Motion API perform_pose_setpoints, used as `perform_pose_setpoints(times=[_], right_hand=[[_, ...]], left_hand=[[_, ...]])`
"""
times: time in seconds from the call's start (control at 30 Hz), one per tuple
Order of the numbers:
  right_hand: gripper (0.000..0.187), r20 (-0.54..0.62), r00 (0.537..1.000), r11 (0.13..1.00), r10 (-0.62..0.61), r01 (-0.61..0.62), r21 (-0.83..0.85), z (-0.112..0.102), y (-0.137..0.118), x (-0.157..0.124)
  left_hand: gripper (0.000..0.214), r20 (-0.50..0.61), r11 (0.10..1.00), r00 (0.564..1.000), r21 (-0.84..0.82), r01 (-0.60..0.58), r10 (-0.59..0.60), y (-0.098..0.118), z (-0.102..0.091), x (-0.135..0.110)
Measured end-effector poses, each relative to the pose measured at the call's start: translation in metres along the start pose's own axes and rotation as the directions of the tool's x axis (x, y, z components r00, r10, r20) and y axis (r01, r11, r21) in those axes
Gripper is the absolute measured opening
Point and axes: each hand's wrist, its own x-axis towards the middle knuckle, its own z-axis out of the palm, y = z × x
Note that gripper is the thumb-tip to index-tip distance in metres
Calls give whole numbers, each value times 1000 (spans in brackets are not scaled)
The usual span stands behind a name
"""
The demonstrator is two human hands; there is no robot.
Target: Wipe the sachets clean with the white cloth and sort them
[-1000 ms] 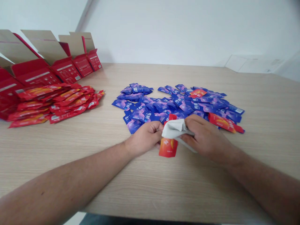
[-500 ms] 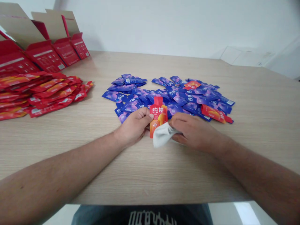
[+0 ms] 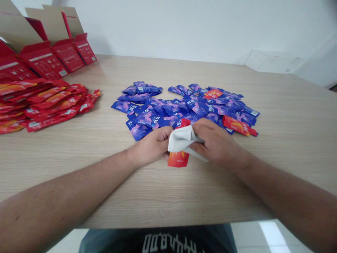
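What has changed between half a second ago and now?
The right hand moved the cloth up the pouch, from lower part to middle; the pouch sits slightly lower in view. Nothing was let go: the left hand keeps the pouch. The blue packets stayed put.

The left forearm (image 3: 79,189), bare, stretches from eight o'clock toward the centre; the right forearm (image 3: 284,186), also bare, from four o'clock. The left hand (image 3: 154,146) points to two o'clock with curled, gripping fingers. The right hand (image 3: 217,144), its back upward, points to ten o'clock, fingers bent in a pinch.
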Motion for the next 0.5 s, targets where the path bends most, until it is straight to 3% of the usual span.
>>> perform_pose_setpoints(times=[0.1,0.27,0.4,0.5], right_hand=[[20,-107,988,993,109,-114,-42,-5,19,3],[28,-145,969,977,199,-207,-47,-6,26,5],[19,56,995,997,80,-80,-6,0,-3,2],[7,259,962,996,-91,87,24,5,-22,0]], left_hand=[[29,63,999,998,32,1,-3,-1,-1,-1],[33,-12,995,1000,-98,21,-22,-4,2,-2],[34,-158,975,987,-221,4,-40,-2,6,0],[30,-229,962,971,-272,1,-65,-1,8,2]])
